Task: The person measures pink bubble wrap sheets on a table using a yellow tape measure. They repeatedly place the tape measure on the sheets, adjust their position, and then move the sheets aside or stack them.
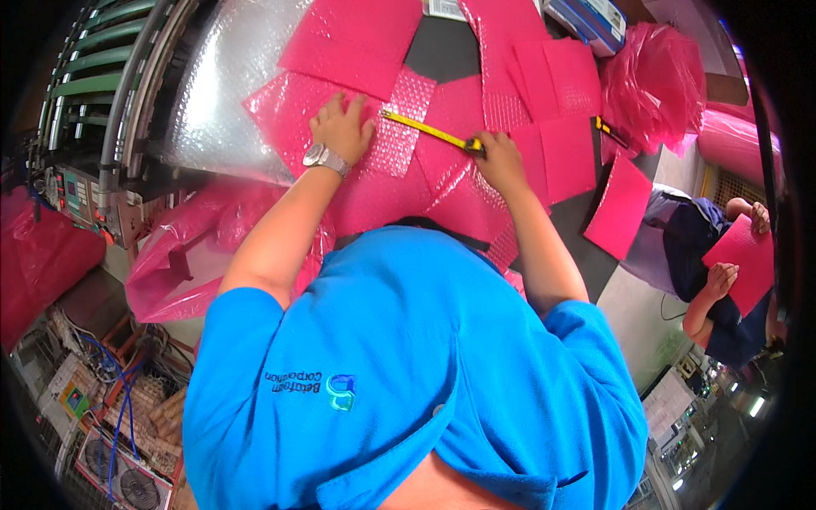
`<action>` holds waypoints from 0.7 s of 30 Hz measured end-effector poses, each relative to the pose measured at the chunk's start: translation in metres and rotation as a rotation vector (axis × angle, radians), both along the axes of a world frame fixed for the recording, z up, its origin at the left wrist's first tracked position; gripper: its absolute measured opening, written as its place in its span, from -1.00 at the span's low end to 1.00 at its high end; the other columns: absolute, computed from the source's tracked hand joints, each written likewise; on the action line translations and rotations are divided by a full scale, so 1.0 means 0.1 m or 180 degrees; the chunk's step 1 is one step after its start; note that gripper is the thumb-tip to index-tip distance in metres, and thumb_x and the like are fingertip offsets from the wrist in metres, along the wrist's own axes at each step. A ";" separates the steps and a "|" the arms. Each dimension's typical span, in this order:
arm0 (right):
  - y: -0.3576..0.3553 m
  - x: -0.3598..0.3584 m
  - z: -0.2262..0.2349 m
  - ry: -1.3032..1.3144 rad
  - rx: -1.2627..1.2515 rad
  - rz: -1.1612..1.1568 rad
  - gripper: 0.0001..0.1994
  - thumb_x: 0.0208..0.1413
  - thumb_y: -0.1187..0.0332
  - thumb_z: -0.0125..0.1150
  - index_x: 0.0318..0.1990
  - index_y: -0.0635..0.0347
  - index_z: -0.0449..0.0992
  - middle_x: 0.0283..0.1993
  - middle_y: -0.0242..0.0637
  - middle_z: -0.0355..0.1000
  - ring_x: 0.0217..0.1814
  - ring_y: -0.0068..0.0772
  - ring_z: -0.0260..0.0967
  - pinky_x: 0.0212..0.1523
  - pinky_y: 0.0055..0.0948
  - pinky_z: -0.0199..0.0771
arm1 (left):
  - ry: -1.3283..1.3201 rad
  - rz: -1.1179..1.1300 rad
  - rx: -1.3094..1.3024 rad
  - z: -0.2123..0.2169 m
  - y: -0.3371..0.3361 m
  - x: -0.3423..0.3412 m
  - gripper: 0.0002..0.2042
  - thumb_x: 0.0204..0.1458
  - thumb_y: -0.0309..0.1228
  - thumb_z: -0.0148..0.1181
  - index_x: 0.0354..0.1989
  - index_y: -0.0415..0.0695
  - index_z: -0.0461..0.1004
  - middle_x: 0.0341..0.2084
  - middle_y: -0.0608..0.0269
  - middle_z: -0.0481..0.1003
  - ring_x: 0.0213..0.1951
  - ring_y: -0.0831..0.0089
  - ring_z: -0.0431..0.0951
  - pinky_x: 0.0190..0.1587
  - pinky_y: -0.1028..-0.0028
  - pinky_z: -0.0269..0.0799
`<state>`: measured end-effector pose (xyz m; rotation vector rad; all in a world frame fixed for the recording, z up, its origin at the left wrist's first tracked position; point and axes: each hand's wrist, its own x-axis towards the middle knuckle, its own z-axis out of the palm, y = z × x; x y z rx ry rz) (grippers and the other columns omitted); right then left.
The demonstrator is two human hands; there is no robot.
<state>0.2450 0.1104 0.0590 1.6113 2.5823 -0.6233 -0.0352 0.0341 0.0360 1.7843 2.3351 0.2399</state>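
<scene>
Because the pink bubble wrap [395,151] at twelve o'clock looks soft, the left hand [341,136] at eleven, fingers apart, gripping nothing, should press it flat, while the right hand [501,160] at one, clasping the tape measure [431,130] between them, should hold its blade [412,123] straight

Bright centre, glare on silvery sheet [225,89], black rim, bent edges

Tape measure [431,131] bars the middle — room above it, apparently.
</scene>
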 end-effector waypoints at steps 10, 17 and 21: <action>0.03 0.44 0.09 0.0855 -0.0805 -0.0437 -0.56 -0.23 0.51 0.20 -0.07 0.11 0.37 -0.24 -0.10 0.30 -0.12 -0.09 0.28 -0.10 -0.30 0.30 | -0.0673 0.1702 -0.0031 0.27 0.74 -1.02 -0.37 -0.14 -0.21 0.15 0.12 -0.18 0.11 -0.15 -0.13 0.41 -0.10 0.00 0.41 -0.06 0.18 0.30; 0.09 0.63 -0.31 0.1535 -0.1285 -0.1111 -0.56 -0.24 0.47 0.23 -0.07 0.11 0.37 -0.16 -0.09 0.32 -0.06 -0.14 0.29 -0.05 -0.33 0.28 | -0.2819 0.2299 0.0799 0.16 0.22 -0.47 -0.67 -0.05 -0.38 0.07 -0.14 -0.28 0.24 -0.43 -0.07 0.45 -0.40 0.10 0.50 -0.36 0.23 0.44; 0.08 0.57 -0.30 0.1327 -0.1242 -0.1075 -0.56 -0.23 0.45 0.23 -0.08 0.12 0.37 -0.15 -0.07 0.33 -0.06 -0.13 0.29 -0.04 -0.32 0.27 | -0.5444 0.3256 -0.1894 0.11 -0.39 0.22 -0.67 -0.02 -0.16 0.07 -0.23 -0.17 0.38 -0.53 0.07 0.47 -0.58 0.23 0.47 -0.56 0.31 0.40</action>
